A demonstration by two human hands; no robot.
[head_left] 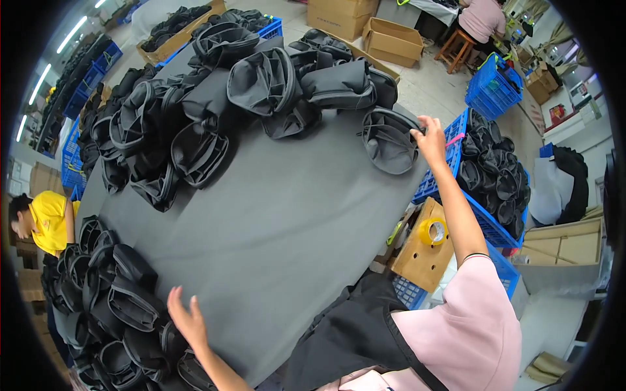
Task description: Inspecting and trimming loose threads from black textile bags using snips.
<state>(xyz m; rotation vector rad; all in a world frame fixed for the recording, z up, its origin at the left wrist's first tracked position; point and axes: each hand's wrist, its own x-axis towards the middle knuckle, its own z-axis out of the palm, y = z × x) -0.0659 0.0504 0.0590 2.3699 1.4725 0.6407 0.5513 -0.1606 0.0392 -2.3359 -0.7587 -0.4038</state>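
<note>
A black fabric pouch (389, 143) with an open, rounded rim stands out at the far right corner of the grey table (280, 228). My right hand (430, 139) is closed on its right edge, fingers pinching the rim. At the near left, my left hand (187, 318) hovers with fingers apart and nothing in it. Right beside it lies a heap of similar black pouches (134, 305), piled on one another. A second heap of black pouches (264, 81) spreads along the table's far side and far left.
Blue crates (493, 88) stand at the right, one filled with black pouches (499, 176). A tape roll (432, 231) lies on a wooden board (420, 260) beside the table. Cardboard boxes (391, 42) are behind. A person in yellow (49, 221) is at left; another person sits far right.
</note>
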